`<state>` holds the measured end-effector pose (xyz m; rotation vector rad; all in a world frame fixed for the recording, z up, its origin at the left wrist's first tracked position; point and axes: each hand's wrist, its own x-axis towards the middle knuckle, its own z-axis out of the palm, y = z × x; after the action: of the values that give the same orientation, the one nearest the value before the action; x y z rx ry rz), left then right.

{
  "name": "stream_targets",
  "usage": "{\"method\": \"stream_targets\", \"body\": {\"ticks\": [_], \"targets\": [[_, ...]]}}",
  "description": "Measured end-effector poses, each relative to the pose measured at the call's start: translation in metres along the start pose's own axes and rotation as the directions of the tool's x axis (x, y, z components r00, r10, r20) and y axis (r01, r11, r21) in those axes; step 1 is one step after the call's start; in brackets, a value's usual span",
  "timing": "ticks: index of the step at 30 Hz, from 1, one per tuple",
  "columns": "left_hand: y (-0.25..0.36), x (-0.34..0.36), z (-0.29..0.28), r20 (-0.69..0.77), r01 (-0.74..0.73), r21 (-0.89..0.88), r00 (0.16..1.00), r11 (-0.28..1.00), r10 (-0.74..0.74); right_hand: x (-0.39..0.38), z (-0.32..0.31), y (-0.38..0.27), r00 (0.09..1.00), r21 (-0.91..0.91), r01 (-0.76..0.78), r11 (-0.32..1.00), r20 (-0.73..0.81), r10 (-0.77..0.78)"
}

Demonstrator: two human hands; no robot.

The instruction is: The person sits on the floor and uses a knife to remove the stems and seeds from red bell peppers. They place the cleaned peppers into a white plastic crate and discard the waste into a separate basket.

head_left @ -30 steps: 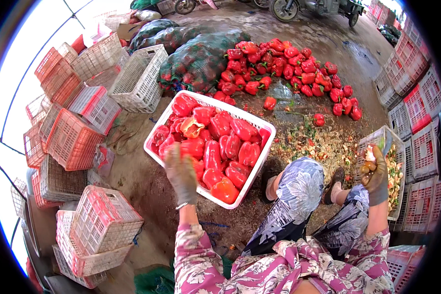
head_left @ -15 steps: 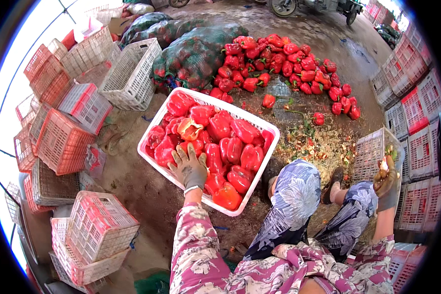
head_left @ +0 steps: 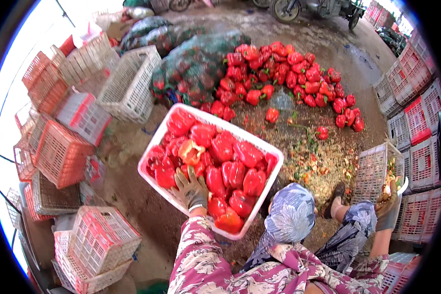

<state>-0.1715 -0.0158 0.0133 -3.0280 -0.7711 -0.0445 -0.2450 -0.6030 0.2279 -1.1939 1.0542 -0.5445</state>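
Observation:
A white tub (head_left: pixel 264 196) full of red bell peppers (head_left: pixel 230 157) sits in front of my knees on the ground. My left hand (head_left: pixel 191 188), in a grey work glove, rests on the near rim of the tub with its fingers among the peppers. My right hand (head_left: pixel 388 208), also gloved, reaches far right and grips the rim of a white plastic crate (head_left: pixel 372 171) that holds pepper scraps. Whether the left hand grasps a pepper or the rim is unclear.
A heap of loose red peppers (head_left: pixel 289 73) lies on the ground beyond the tub, beside net sacks of peppers (head_left: pixel 196 63). Red and white plastic crates (head_left: pixel 63 147) stack at left and along the right (head_left: pixel 421 127). Pepper trimmings (head_left: pixel 318 161) litter the ground. A vehicle stands at the top.
The view has come closer to the tub. My left hand has settled further onto the tub's near rim; my right hand stays at the crate on the right.

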Motion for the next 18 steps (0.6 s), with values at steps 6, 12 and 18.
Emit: {"method": "stream_targets", "body": {"ticks": [6,12,18], "targets": [[-0.005,0.012,-0.018,-0.040,-0.034,-0.149,0.999,0.988,0.028,0.048,-0.097,-0.011,0.996,0.016,0.075,0.997,-0.043,-0.075],[0.004,0.063,-0.034,-0.284,-0.293,-0.249,0.933,0.923,0.219,0.124,-0.195,-0.021,0.986,0.055,0.163,0.985,-0.054,-0.160],[-0.026,0.129,0.004,-0.122,-0.405,-0.169,0.913,0.899,0.388,0.128,-0.192,-0.020,0.985,0.026,0.149,0.989,-0.098,-0.145]]}}
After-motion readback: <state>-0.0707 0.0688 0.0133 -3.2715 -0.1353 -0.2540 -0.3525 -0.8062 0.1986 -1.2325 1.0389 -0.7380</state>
